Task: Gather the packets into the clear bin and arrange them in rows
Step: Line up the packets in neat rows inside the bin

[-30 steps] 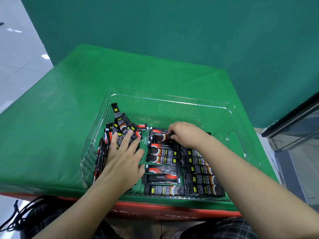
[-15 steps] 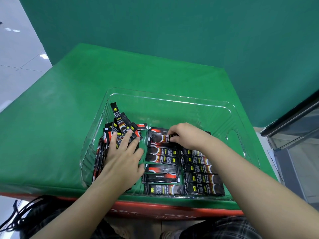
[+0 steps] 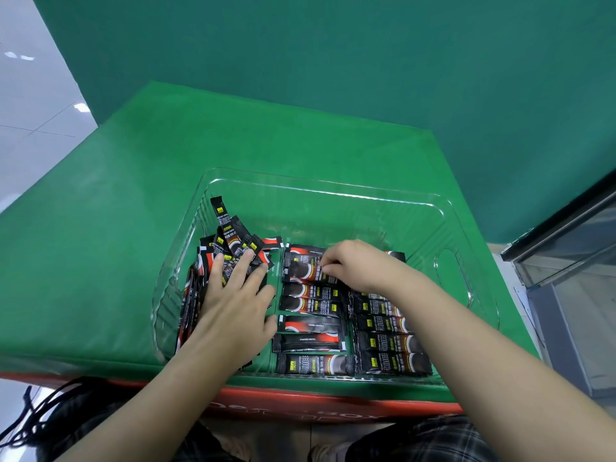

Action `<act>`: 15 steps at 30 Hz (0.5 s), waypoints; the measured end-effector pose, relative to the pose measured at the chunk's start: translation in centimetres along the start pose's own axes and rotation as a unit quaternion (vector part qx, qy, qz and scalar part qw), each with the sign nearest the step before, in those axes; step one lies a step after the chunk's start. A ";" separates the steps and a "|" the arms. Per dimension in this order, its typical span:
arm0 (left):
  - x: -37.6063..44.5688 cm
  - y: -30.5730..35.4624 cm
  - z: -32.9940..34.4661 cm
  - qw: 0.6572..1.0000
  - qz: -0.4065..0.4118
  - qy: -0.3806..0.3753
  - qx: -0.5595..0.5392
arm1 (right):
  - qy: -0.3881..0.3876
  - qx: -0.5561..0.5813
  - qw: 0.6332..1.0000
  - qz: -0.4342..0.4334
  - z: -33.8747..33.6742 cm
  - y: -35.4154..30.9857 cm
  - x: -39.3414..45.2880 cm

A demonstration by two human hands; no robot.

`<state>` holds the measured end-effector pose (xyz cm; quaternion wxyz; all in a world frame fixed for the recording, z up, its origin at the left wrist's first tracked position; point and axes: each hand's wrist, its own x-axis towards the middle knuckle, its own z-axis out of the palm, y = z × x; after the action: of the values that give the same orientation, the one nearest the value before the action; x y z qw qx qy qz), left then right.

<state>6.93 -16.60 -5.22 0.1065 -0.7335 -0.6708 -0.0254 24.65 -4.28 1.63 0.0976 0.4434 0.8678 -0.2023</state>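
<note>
Within the clear bin [image 3: 333,191], which sits on the green table [image 3: 133,228], we see all the packets gathered but only partly ordered. Two columns of packets [image 3: 336,315] lie flat and crosswise in the middle and right of the bin, while a loose pile of packets [image 3: 230,241] leans against the left wall, some standing on end. Our left hand [image 3: 233,305] rests flat on that pile with its fingers straight and spread, holding nothing and merely pressing the pile down. Our right hand [image 3: 360,268] reaches to the far end of the middle column, its fingertips curled onto the top packet [image 3: 306,270], which it pinches or nudges at its right end. Compared with a second ago, the left hand is unmoved, whereas the right hand has drawn slightly nearer, and the top packet now lies closer to parallel with its neighbours. We judge that this packet is being squared into its row, that the middle column is nearly complete, and that the left pile remains the main work outstanding.
</note>
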 end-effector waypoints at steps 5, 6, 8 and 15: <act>0.0 0.0 0.1 1.000 0.001 0.004 -0.001 | -0.013 -0.019 1.000 -0.016 1.6 -0.4 -0.3; 0.0 0.0 0.0 1.000 0.002 0.008 -0.002 | 0.003 -0.033 0.999 -0.020 1.8 -0.4 -0.3; 0.0 0.1 0.0 1.000 0.003 0.019 -0.008 | 0.048 -0.067 0.996 -0.034 2.4 -0.5 -0.5; 0.0 0.2 0.0 0.999 0.002 0.030 -0.016 | 0.087 -0.130 0.983 -0.091 5.0 -1.6 -1.6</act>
<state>7.10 -16.61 -5.25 0.1148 -0.7353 -0.6654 -0.0583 24.23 -8.43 -1.86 0.0596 0.3623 0.9285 -0.0563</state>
